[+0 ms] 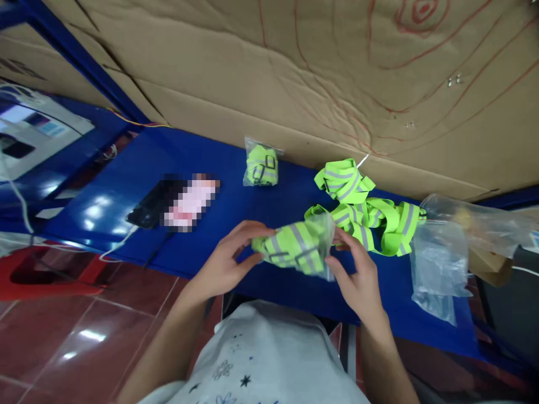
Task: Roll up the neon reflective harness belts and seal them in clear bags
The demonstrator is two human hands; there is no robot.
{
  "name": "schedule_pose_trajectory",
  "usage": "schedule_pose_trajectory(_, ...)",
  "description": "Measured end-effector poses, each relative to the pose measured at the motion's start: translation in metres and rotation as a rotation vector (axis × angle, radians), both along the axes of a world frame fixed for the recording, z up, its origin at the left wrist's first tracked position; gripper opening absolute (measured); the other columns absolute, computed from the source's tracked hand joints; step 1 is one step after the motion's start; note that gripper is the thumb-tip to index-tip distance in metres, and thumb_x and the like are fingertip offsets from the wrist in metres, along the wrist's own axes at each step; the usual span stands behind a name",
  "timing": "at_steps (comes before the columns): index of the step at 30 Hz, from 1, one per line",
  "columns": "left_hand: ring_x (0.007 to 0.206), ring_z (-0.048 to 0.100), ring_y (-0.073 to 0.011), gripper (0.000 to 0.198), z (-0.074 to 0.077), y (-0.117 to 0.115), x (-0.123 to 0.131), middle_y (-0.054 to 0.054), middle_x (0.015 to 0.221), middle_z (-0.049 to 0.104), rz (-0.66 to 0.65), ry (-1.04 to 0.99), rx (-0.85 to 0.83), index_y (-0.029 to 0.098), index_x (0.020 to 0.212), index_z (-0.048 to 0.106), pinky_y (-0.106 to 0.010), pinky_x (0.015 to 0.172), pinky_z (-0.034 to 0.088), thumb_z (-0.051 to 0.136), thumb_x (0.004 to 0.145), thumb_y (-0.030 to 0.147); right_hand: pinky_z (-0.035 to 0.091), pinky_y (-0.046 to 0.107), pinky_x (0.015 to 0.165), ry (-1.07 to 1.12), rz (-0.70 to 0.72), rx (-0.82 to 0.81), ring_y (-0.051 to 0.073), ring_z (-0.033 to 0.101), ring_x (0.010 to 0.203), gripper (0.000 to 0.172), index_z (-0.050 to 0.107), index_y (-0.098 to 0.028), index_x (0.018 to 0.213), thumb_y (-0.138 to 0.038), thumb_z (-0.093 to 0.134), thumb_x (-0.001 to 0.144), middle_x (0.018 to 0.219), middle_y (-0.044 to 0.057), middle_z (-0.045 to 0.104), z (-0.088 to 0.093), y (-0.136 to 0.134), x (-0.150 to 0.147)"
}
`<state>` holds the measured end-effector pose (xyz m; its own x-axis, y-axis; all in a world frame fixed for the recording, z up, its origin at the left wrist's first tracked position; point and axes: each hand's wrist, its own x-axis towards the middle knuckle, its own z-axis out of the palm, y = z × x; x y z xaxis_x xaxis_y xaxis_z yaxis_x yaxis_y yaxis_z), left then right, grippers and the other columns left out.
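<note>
Between both hands, over the blue table's front part, is a clear plastic bag [297, 245] with a folded neon-yellow reflective strap inside, grey bands and dark buckles showing through. My left hand [236, 255] pinches its left end, thumb below and fingers above. My right hand [356, 269] grips the right end, where the bag's clear edge stands out; some of its fingertips are hidden behind the plastic. Just behind lie loose reflective straps [370, 221] and another bundled strap [345, 180]. A packed bag of strap [261, 165] rests near the cardboard at the back.
Clear plastic bags [440, 264] lie at the table's right end. Left on the blue table [223, 207] are a dark phone [149, 207] and a pixelated item [191, 202], with a white cable nearby. A cardboard wall [252, 78] rises behind; a red stool [54, 278] stands lower left.
</note>
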<state>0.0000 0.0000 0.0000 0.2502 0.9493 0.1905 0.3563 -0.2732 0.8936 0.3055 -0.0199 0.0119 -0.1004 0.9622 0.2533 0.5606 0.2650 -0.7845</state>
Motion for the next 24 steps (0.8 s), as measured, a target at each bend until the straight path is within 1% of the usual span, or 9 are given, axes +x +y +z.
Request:
schedule_pose_trajectory(4, 0.107, 0.066, -0.0206, 0.036, -0.008, -0.009, 0.008, -0.010, 0.125, 0.064, 0.006, -0.031, 0.010, 0.031, 0.131, 0.068, -0.029, 0.080, 0.052, 0.065, 0.098, 0.019, 0.058, 0.028, 0.068, 0.270, -0.041, -0.197, 0.016, 0.071, 0.071, 0.019, 0.079, -0.024, 0.104, -0.040, 0.069, 0.098, 0.083, 0.002, 0.078, 0.004, 0.013, -0.010)
schedule_pose_trajectory(7, 0.132, 0.059, -0.0253, 0.043, -0.008, -0.008, 0.021, -0.012, 0.141, 0.057, 0.066, 0.080, 0.023, 0.030, 0.140, 0.060, -0.038, 0.104, 0.052, 0.060, 0.099, 0.017, 0.054, 0.026, 0.061, 0.412, -0.016, -0.327, 0.015, 0.067, 0.063, 0.022, 0.078, -0.022, 0.089, -0.043, 0.076, 0.092, 0.072, 0.001, 0.074, 0.003, 0.011, -0.013)
schedule_pose_trajectory(9, 0.138, 0.055, -0.0259, 0.042, 0.000, -0.012, 0.036, -0.012, 0.144, 0.054, 0.137, 0.156, 0.103, 0.028, 0.139, 0.060, -0.044, 0.112, 0.048, 0.055, 0.100, 0.014, 0.055, 0.027, 0.063, 0.456, -0.042, -0.338, 0.015, 0.067, 0.065, 0.023, 0.076, -0.022, 0.083, -0.044, 0.079, 0.089, 0.072, 0.001, 0.074, 0.002, 0.007, -0.016)
schedule_pose_trajectory(11, 0.123, 0.062, -0.0246, 0.029, 0.011, -0.019, 0.056, -0.010, 0.128, 0.063, 0.142, 0.191, 0.217, 0.026, 0.125, 0.065, -0.043, 0.104, 0.050, 0.056, 0.100, 0.015, 0.056, 0.027, 0.064, 0.494, -0.077, -0.344, 0.015, 0.067, 0.065, 0.025, 0.073, -0.021, 0.080, -0.044, 0.082, 0.086, 0.072, 0.001, 0.074, 0.001, 0.002, -0.021)
schedule_pose_trajectory(13, 0.101, 0.067, -0.0245, 0.011, 0.021, -0.024, 0.075, -0.007, 0.106, 0.071, 0.093, 0.249, 0.297, 0.024, 0.106, 0.068, -0.041, 0.090, 0.050, 0.069, 0.099, 0.031, 0.055, 0.027, 0.062, 0.550, -0.072, -0.388, 0.015, 0.066, 0.064, 0.028, 0.070, -0.021, 0.077, -0.045, 0.084, 0.083, 0.071, 0.001, 0.073, 0.001, -0.002, -0.026)
schedule_pose_trajectory(14, 0.092, 0.066, -0.0239, 0.020, 0.024, -0.025, 0.083, -0.006, 0.098, 0.071, 0.077, 0.277, 0.306, 0.023, 0.099, 0.067, -0.040, 0.084, 0.049, 0.073, 0.097, 0.042, 0.055, 0.027, 0.061, 0.576, -0.061, -0.409, 0.015, 0.065, 0.063, 0.028, 0.070, -0.021, 0.076, -0.045, 0.085, 0.082, 0.071, 0.001, 0.072, 0.000, -0.004, -0.028)
schedule_pose_trajectory(17, 0.082, 0.065, -0.0202, 0.033, 0.026, -0.023, 0.092, -0.003, 0.089, 0.070, 0.033, 0.244, 0.214, 0.020, 0.090, 0.066, -0.035, 0.076, 0.047, 0.075, 0.095, 0.052, 0.053, 0.026, 0.061, 0.620, -0.048, -0.412, 0.014, 0.065, 0.065, 0.027, 0.071, -0.021, 0.075, -0.042, 0.087, 0.081, 0.071, 0.000, 0.072, -0.001, -0.005, -0.030)
schedule_pose_trajectory(23, 0.086, 0.067, -0.0149, 0.003, 0.036, -0.020, 0.081, -0.001, 0.099, 0.070, -0.080, 0.118, -0.052, 0.021, 0.098, 0.071, -0.028, 0.077, 0.049, 0.071, 0.098, 0.024, 0.052, 0.024, 0.064, 0.635, 0.073, -0.384, 0.012, 0.064, 0.064, 0.028, 0.071, -0.021, 0.076, -0.042, 0.076, 0.094, 0.069, 0.000, 0.070, -0.005, -0.003, -0.028)
schedule_pose_trajectory(24, 0.085, 0.067, -0.0138, 0.005, 0.039, -0.020, 0.080, -0.001, 0.099, 0.070, -0.094, 0.098, -0.090, 0.022, 0.100, 0.073, -0.028, 0.078, 0.049, 0.068, 0.099, 0.020, 0.052, 0.024, 0.064, 0.627, 0.073, -0.379, 0.012, 0.064, 0.065, 0.029, 0.071, -0.021, 0.076, -0.043, 0.073, 0.096, 0.069, 0.000, 0.069, -0.005, -0.002, -0.028)
